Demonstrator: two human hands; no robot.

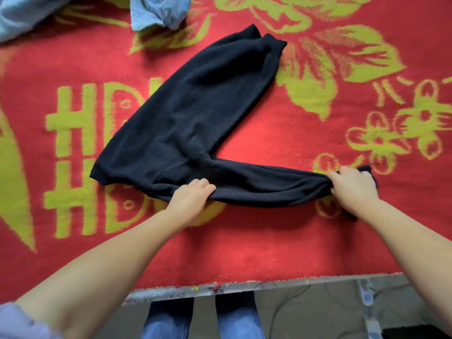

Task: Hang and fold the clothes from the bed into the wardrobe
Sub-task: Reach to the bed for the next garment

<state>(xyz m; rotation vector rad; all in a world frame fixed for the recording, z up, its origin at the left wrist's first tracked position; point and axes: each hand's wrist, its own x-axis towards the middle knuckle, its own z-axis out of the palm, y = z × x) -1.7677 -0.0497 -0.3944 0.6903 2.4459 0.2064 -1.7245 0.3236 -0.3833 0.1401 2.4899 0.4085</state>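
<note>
gripping a pair of dark trousers on the bed

holding the dark navy fleece trousers (195, 113), both hands close on the nearer leg, which runs sideways between them. the left hand (190, 201) curls its fingers over the near edge of that leg close to the crotch seam, bunching the cloth under its knuckles. the right hand (352, 189) clutches the cuff end of the same leg, with a scrap of dark fabric poking out beyond its fingers.

the other leg stretches away from the left hand, up and to the right, ending in a ribbed cuff far past both hands. the waistband lies to the left of the left hand. the trousers rest flat on a red plush blanket with yellow-green flowers and letters (269, 241), which covers the bed.

far beyond the left hand, a crumpled pale blue denim garment (159, 11) lies on the blanket. below the hands, past the blanket's near edge, the person's blue jeans (203, 319) show above a grey floor.
</note>
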